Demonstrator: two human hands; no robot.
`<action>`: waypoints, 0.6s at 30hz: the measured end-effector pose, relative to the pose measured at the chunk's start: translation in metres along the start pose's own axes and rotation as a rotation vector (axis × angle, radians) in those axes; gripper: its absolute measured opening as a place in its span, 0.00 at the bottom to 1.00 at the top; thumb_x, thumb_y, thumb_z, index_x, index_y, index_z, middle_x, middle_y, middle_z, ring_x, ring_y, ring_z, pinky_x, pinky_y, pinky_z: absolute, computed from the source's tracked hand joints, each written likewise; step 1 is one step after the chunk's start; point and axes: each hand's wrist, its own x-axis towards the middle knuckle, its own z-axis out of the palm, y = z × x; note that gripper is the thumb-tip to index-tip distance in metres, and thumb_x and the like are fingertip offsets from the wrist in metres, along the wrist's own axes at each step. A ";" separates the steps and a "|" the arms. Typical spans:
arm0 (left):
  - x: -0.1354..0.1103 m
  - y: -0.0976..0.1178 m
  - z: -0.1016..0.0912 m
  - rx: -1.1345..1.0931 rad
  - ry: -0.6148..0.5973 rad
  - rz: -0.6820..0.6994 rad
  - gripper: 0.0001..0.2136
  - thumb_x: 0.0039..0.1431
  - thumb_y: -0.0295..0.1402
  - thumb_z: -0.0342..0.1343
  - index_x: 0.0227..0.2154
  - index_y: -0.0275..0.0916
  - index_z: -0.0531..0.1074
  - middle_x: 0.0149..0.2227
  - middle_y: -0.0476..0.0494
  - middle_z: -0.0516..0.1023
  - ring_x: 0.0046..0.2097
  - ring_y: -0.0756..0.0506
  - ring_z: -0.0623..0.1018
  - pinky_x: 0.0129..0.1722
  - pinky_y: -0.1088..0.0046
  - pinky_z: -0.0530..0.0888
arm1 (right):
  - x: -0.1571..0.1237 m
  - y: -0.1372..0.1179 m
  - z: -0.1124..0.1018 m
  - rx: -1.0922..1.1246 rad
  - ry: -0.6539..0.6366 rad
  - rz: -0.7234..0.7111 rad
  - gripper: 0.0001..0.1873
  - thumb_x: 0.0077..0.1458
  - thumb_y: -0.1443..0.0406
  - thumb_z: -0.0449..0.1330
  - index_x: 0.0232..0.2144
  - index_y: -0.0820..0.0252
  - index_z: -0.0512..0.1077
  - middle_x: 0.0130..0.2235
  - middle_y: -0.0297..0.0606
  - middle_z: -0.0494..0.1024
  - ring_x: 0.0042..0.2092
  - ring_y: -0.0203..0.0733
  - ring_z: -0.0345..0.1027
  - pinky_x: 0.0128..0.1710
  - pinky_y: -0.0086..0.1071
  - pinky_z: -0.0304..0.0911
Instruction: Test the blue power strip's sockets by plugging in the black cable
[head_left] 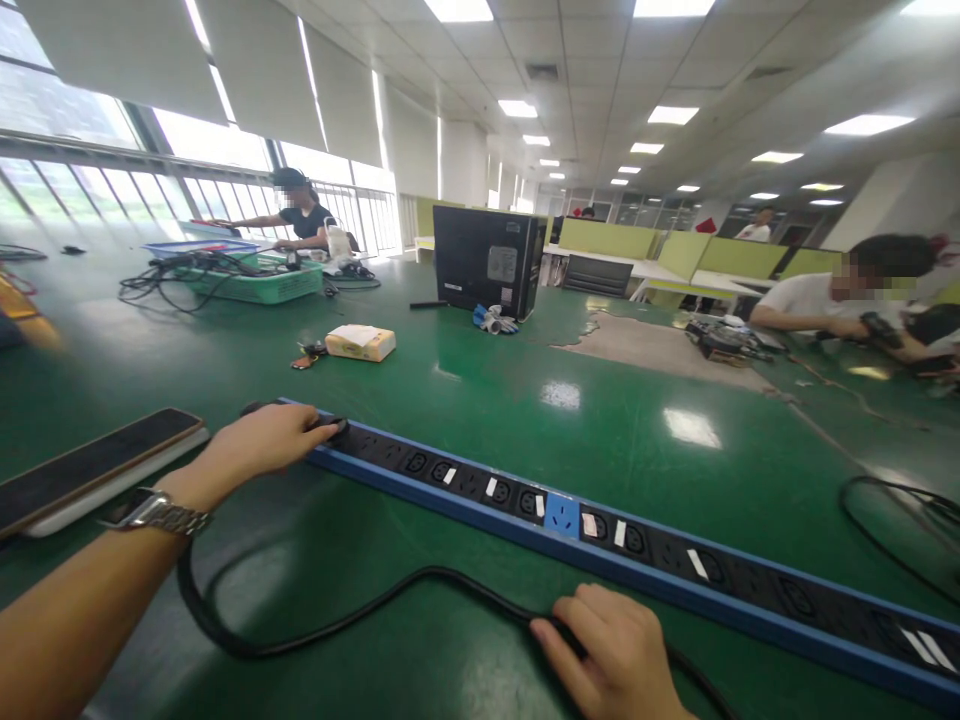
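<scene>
Blue-edged, the power strip [656,550] lay across the green table [420,660], one end under the bent left hand [270,440], whose grip I couldn't make out. Curled fingers of the right hand [611,645] held the black cable [259,650]; a hard tug might have snagged its loop.

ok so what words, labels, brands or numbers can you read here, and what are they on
No text is readable.
Black box: labels too small and blurred.
Yellow tissue pack: printing too blurred.
White stickers on the power strip: no writing I can make out.
</scene>
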 end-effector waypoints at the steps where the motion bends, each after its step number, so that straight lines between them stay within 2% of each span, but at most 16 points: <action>1: 0.001 0.002 -0.001 0.055 -0.119 -0.017 0.23 0.56 0.53 0.49 0.22 0.35 0.70 0.15 0.56 0.67 0.17 0.53 0.67 0.21 0.82 0.59 | 0.000 0.000 0.001 0.008 0.000 0.013 0.13 0.60 0.61 0.55 0.25 0.58 0.70 0.20 0.32 0.68 0.23 0.35 0.62 0.26 0.30 0.48; 3: 0.004 0.004 -0.003 0.159 -0.303 -0.063 0.25 0.60 0.52 0.42 0.26 0.36 0.71 0.16 0.55 0.68 0.15 0.53 0.67 0.19 0.82 0.59 | 0.000 0.000 0.003 0.016 -0.007 0.036 0.13 0.60 0.61 0.54 0.25 0.58 0.70 0.20 0.32 0.68 0.24 0.35 0.63 0.26 0.30 0.48; 4: 0.007 0.006 -0.004 0.195 -0.328 -0.086 0.25 0.61 0.52 0.40 0.27 0.36 0.71 0.15 0.54 0.68 0.15 0.52 0.67 0.18 0.81 0.59 | 0.000 0.000 0.004 0.017 -0.010 0.049 0.13 0.60 0.60 0.54 0.25 0.58 0.70 0.21 0.32 0.68 0.24 0.35 0.63 0.26 0.30 0.47; 7: 0.015 0.009 -0.003 0.299 -0.325 -0.043 0.25 0.61 0.51 0.40 0.27 0.34 0.73 0.16 0.51 0.70 0.16 0.50 0.68 0.20 0.79 0.61 | -0.001 0.000 0.007 0.011 -0.016 0.070 0.14 0.60 0.60 0.53 0.24 0.58 0.69 0.21 0.32 0.68 0.24 0.36 0.63 0.27 0.31 0.47; 12: 0.021 0.013 0.006 0.382 -0.206 0.107 0.25 0.62 0.49 0.42 0.25 0.33 0.74 0.22 0.46 0.74 0.27 0.47 0.73 0.32 0.74 0.66 | -0.001 -0.002 0.007 -0.002 0.002 0.056 0.15 0.60 0.60 0.53 0.23 0.58 0.69 0.20 0.32 0.68 0.24 0.35 0.62 0.27 0.30 0.47; 15: 0.026 0.016 0.008 0.353 -0.255 0.065 0.25 0.62 0.47 0.41 0.26 0.32 0.74 0.25 0.43 0.76 0.30 0.44 0.74 0.35 0.72 0.66 | -0.001 0.000 0.007 0.007 -0.008 0.076 0.15 0.60 0.60 0.53 0.24 0.58 0.69 0.21 0.32 0.69 0.24 0.35 0.63 0.27 0.30 0.48; 18: 0.032 0.015 0.003 0.325 -0.338 -0.004 0.21 0.59 0.44 0.48 0.22 0.32 0.74 0.23 0.43 0.76 0.28 0.45 0.74 0.31 0.74 0.65 | -0.002 0.003 0.008 0.035 -0.051 0.095 0.13 0.60 0.60 0.54 0.26 0.57 0.71 0.22 0.32 0.70 0.25 0.35 0.64 0.28 0.29 0.49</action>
